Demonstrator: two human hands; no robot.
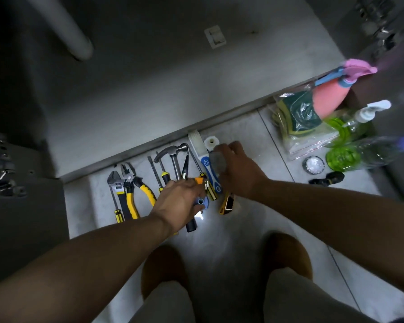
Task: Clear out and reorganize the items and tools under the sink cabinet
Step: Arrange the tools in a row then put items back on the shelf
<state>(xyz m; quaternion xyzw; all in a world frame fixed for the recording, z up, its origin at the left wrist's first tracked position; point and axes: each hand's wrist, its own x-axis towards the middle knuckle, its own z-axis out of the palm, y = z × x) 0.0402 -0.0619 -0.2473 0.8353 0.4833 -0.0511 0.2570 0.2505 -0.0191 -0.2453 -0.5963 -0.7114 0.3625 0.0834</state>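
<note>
on the tiled floor (84, 206) just outside the cabinet's front edge, tools lie side by side in a row. the left hand (180, 199) is curled round a small blue and orange thing (200, 202); what it is cannot be told. the right hand (239, 170), fingers bent, grasps a pale blurred piece (217, 160) just beside a white fitting (211, 142).

counted along the row: one adjustable wrench (113, 183), two yellow-handled pliers (129, 194), four screwdrivers (164, 177), one hammer (173, 152), one dark pointed probe (186, 164), one brush (202, 152) with a blue and white handle, and one flat yellow tool (228, 203) partly under the right wrist.

to the right, well apart from the row: one clear bag of sponges (299, 113), one pink spray bottle (329, 99), two green bottles (346, 127), one small round disc (313, 164) and one black thing (329, 179).
</note>
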